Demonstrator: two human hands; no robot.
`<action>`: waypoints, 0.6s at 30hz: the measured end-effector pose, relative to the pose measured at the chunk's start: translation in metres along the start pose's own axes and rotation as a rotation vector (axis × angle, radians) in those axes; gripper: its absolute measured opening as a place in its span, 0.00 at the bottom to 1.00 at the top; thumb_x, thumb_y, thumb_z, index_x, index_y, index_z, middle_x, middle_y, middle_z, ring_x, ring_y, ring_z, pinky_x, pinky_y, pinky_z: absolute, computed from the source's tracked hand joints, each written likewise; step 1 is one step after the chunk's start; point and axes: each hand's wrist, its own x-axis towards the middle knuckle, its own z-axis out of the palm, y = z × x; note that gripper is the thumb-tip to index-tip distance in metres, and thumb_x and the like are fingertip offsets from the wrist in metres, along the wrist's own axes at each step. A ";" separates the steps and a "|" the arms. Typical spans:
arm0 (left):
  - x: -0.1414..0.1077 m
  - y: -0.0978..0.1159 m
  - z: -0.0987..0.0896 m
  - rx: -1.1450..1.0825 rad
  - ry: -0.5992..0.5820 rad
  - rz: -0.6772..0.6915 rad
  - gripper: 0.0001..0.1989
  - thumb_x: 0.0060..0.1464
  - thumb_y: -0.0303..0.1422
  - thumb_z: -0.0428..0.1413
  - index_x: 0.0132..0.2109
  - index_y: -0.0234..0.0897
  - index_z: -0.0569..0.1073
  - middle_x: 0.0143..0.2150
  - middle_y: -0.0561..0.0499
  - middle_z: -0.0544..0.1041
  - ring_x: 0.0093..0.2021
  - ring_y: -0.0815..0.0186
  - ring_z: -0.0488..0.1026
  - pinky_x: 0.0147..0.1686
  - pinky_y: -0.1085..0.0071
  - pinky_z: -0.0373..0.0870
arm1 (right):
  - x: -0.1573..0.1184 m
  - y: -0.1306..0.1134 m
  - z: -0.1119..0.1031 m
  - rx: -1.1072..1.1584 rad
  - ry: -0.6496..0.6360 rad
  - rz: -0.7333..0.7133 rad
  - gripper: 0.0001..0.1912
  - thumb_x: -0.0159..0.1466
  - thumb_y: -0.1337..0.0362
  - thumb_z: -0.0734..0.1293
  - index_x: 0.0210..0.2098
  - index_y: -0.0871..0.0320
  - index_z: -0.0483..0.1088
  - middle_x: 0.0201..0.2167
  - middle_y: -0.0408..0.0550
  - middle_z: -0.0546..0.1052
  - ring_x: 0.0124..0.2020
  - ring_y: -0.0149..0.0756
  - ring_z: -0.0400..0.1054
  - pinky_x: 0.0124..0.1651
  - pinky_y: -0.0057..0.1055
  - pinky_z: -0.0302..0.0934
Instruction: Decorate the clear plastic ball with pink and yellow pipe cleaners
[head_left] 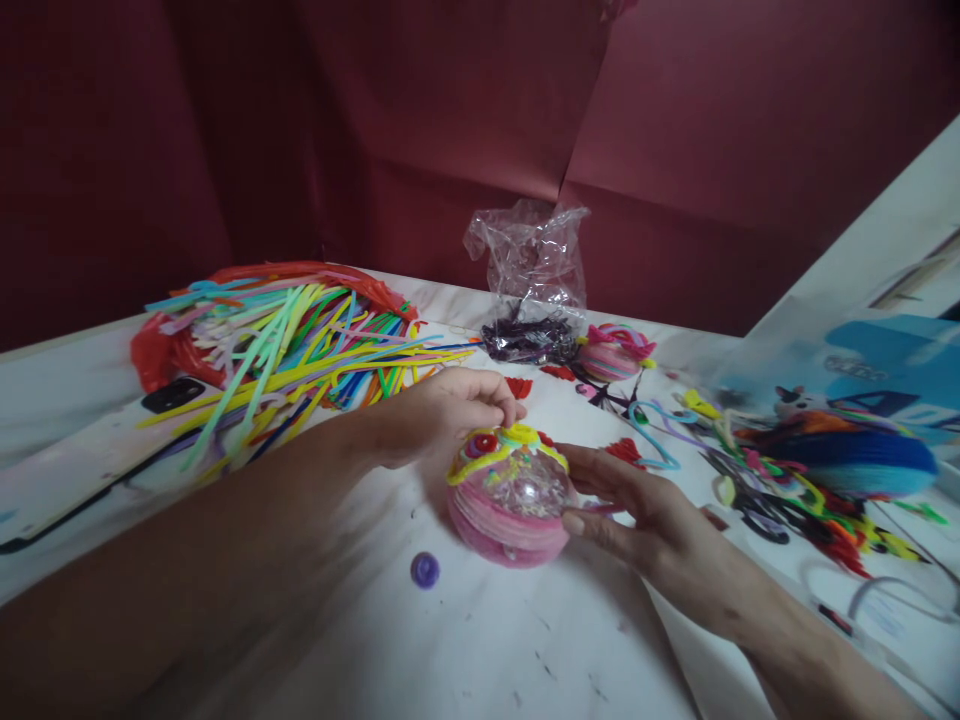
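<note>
Nearest: bare strip of white tbl point(525, 640), dark specks on it, room to move in front of the ball. A pale sheet edge point(664, 640) slants down just R of that strip. Purple coil point(424, 570) lies flat, near the ball's front L side, apart from it.

Pink ball point(506, 540) sits on tbl at centre, btwn the hands, w/ yellow trim point(480, 468), a red coil point(481, 445) & a clear window point(529, 490) facing up. R hand point(637, 510): thumb & fingers spread apart, tips against ball's R side. L hand point(461, 410): fingers curled in at ball's top rear; can't tell if they pinch anything. Gap L of ball is mostly taken up by L forearm.

R side is tight: loose stems point(780, 500) run up to a blue striped ball point(862, 455), blue printed box point(892, 350) behind. Far L: stem bundle point(300, 335) on red plastic point(154, 350), overlapping a phone-like slab point(90, 470). Far edge of tbl meets dark red backdrop point(450, 130); clear bag point(536, 270) stands close to it.

Counts, near to far: 1 purple coil, 1 pink ball, 1 blue striped ball, 3 red pieces point(625, 450) (view's blurry, prob. 3), 1 bow-topped ball point(609, 358), 1 bag, 1 bundle, stems too many to count.
</note>
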 end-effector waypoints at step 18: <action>0.007 -0.012 -0.001 -0.247 0.157 -0.032 0.10 0.50 0.34 0.57 0.26 0.34 0.67 0.29 0.50 0.75 0.36 0.66 0.72 0.40 0.66 0.68 | -0.002 0.001 -0.002 -0.065 -0.016 0.002 0.28 0.62 0.54 0.65 0.60 0.55 0.62 0.58 0.55 0.70 0.55 0.46 0.67 0.54 0.41 0.64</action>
